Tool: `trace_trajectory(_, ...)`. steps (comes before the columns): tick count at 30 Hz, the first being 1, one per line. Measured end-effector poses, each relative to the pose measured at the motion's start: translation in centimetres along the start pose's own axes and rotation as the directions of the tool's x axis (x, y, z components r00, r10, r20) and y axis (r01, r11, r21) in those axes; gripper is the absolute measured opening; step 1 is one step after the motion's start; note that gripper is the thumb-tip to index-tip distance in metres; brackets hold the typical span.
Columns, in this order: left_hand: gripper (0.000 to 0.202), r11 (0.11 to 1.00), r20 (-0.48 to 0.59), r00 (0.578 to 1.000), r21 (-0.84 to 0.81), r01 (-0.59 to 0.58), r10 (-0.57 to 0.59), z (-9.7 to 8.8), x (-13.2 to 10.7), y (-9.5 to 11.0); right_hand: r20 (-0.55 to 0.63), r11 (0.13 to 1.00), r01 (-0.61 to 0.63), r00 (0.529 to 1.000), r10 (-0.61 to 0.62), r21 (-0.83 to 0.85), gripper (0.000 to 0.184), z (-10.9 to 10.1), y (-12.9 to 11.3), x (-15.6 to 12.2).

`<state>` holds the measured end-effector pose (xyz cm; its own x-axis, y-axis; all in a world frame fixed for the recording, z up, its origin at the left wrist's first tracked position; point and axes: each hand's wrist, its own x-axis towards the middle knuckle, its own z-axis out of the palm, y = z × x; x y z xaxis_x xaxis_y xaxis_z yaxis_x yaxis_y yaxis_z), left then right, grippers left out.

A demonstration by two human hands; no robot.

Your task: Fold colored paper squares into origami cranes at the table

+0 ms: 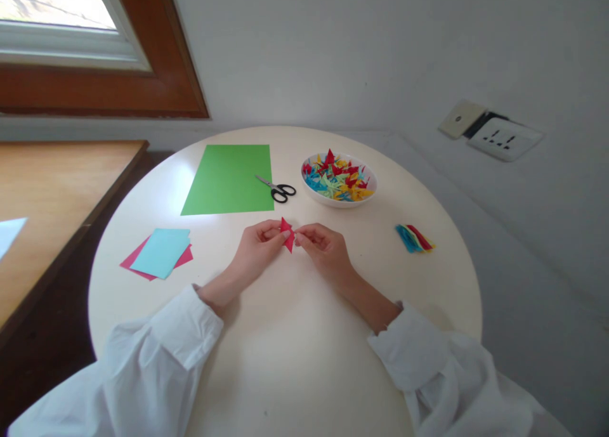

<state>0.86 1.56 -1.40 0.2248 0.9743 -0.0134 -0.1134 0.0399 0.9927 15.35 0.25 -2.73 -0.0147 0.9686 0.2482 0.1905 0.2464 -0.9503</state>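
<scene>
At the left of the frame, blue and pink papers [160,253] lie overlapped on the table [280,335], probably set aside to keep the middle free. Above them is the green sheet [223,180]. The left hand [257,243] pinches the red paper [290,241] between thumb and fingers at the frame's centre, apparently to steady it; the scissors [276,188] lie above, blades across the sheet's edge. The right hand [328,250] closes thumb and fingertips narrowly on the red paper's right edge, seemingly for fine control. That paper's long axis runs nearly up and down, upper tip leaning left. Upper right of centre, the bowl [339,203] gathers folded figures [340,178]; farther right lie coloured pieces [413,238], bunched together.
</scene>
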Motion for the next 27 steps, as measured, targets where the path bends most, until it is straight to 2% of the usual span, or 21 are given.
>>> trace_trajectory(8,0.037,0.999,-0.002,0.999,-0.007,0.036,-0.036,-0.19,0.07,-0.42,-0.013,0.998,-0.015,1.0,0.016,0.053,0.013,0.12,-0.1,0.05)
trace_trajectory(18,0.038,0.999,0.014,0.999,-0.015,0.048,-0.047,0.06,-0.09,0.25,0.002,0.999,-0.02,1.0,0.02,0.049,0.013,0.08,-0.03,0.05)
trace_trajectory(27,0.04,0.999,0.067,0.997,0.029,0.024,-0.026,-0.19,0.1,-0.28,0.024,0.993,-0.041,0.999,0.039,0.109,0.015,0.2,-0.46,0.02)
